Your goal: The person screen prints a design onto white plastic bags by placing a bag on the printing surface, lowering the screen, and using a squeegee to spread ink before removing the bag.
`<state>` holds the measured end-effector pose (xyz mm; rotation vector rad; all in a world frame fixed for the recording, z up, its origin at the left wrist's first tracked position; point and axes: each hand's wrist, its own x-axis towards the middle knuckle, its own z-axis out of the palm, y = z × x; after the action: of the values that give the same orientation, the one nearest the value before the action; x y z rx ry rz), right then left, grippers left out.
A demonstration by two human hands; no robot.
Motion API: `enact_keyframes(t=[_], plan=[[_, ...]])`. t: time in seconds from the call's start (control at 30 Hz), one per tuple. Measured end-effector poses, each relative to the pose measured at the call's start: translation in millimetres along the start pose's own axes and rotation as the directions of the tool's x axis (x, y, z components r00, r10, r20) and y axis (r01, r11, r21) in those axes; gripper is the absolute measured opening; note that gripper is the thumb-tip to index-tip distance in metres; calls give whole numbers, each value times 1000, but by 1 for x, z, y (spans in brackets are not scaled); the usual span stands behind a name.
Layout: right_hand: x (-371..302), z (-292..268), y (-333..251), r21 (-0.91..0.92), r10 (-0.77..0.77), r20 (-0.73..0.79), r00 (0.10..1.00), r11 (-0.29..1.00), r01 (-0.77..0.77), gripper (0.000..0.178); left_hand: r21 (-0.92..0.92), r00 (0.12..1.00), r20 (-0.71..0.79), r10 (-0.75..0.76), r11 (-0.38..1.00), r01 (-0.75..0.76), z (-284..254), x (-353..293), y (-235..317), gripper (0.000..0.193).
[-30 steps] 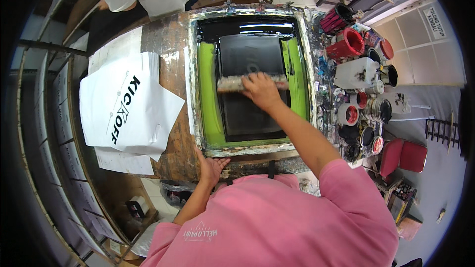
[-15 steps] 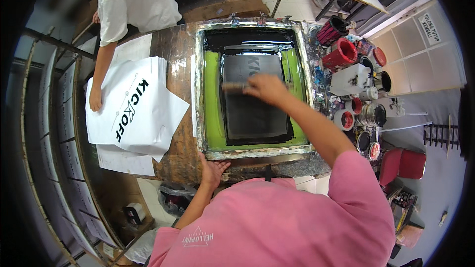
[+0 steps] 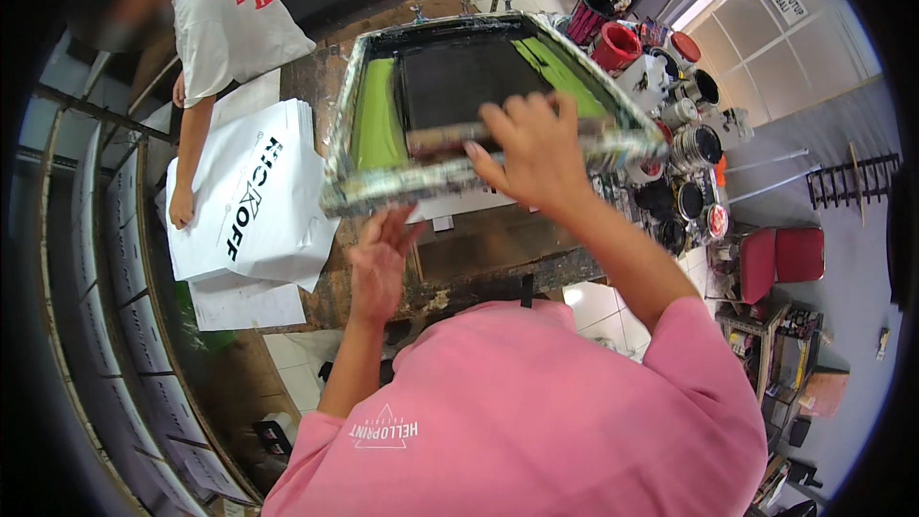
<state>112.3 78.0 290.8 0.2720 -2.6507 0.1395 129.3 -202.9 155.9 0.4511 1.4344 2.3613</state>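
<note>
A screen-printing frame (image 3: 347, 193) tilts up over the wooden table, its near edge raised and its far edge by the clamps. Green areas flank the dark middle of its mesh (image 3: 445, 77). My right hand (image 3: 541, 153) is closed round the wooden handle of a squeegee (image 3: 445, 139), which lies across the near end of the frame. Just below the near left edge of the frame, my left hand (image 3: 376, 273) is raised with its fingers stretched out and nothing in them. Part of a white sheet (image 3: 464, 203) shows beneath the lifted frame.
A stack of printed white sheets (image 3: 244, 201) lies to the left, under the hand (image 3: 182, 206) of a co-worker in a white shirt. Ink tubs and cans, among them a red bucket (image 3: 617, 46), crowd the right side. Shelving (image 3: 148, 278) stands far left, a red chair (image 3: 797, 256) right.
The frame's near edge has risen off the table. My right hand has drawn the squeegee from the middle to the near end. My left hand has lifted from the table's edge toward the frame.
</note>
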Motion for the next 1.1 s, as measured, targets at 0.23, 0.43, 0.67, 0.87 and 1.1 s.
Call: enact_keyframes(t=[0.23,0.43,0.67,0.87,1.1], plan=[[71,-20,27,-19,-94,-236,967,996,92,45,958,981,-193,-29,-222,182,-34,4,-115,98],[109,-35,37,-14,-81,-232,969,997,80,50,939,974,-200,-106,-303,160,-34,1,-137,107],[161,-50,50,7,-68,-214,975,997,71,56,989,979,-94,183,129,71,14,82,-77,80],[179,-57,60,7,-67,-202,977,998,70,59,916,873,-205,442,400,13,26,114,-24,48],[176,-56,55,58,-35,-217,975,997,49,52,818,792,-463,398,536,209,-100,47,67,63]])
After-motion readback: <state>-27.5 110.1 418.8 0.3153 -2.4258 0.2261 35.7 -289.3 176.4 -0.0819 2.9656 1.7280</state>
